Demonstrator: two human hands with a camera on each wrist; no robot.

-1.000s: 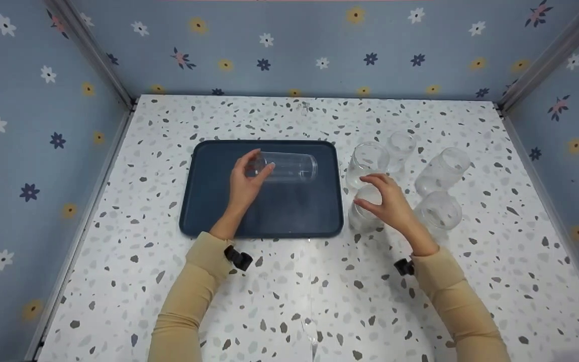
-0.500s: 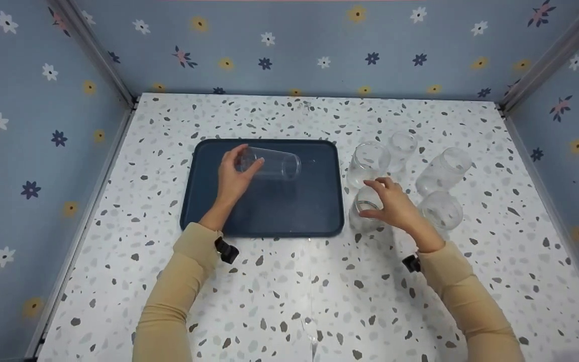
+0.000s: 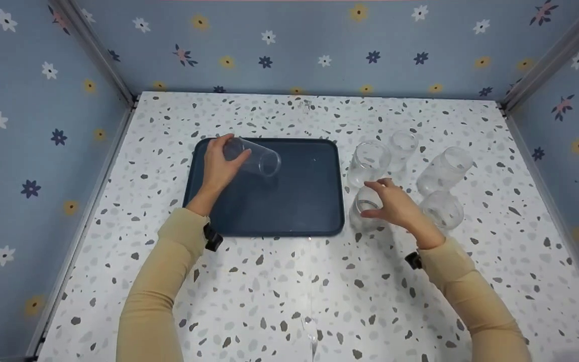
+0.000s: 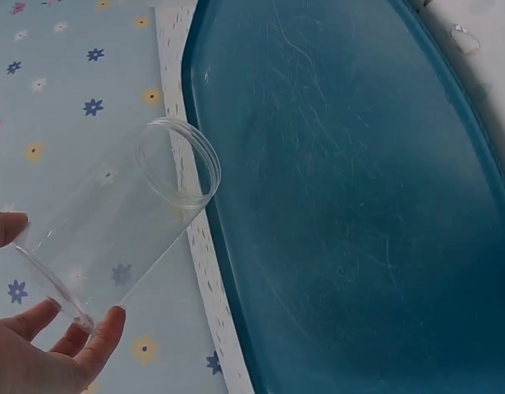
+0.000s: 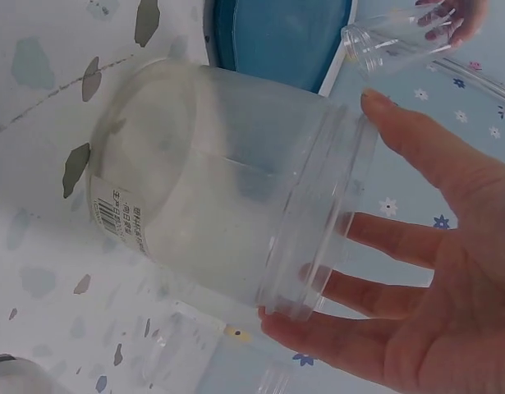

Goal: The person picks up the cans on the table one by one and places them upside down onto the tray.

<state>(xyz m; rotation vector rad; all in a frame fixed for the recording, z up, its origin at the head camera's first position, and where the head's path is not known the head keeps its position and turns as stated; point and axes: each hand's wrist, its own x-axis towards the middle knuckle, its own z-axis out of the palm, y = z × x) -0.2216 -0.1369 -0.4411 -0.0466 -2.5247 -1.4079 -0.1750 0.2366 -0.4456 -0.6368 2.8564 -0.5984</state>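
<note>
The person (image 3: 156,286) before me is wearing long, creasing tan fabric sleeves (image 3: 145,307) and 2 small, blocky black devices (image 3: 212,237) at the wrists.

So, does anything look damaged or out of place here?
Probably just wear: the dark blue rectangular tray shows pale scratches across its surface. One clear cylindrical jar tilts mouth-down over it, but the left hand holds it.

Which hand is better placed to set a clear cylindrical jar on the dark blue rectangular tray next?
Probably the left hand: it holds a tilted clear jar seemingly over the tray. The right hand is at a labelled clear jar standing beside the tray.
</note>
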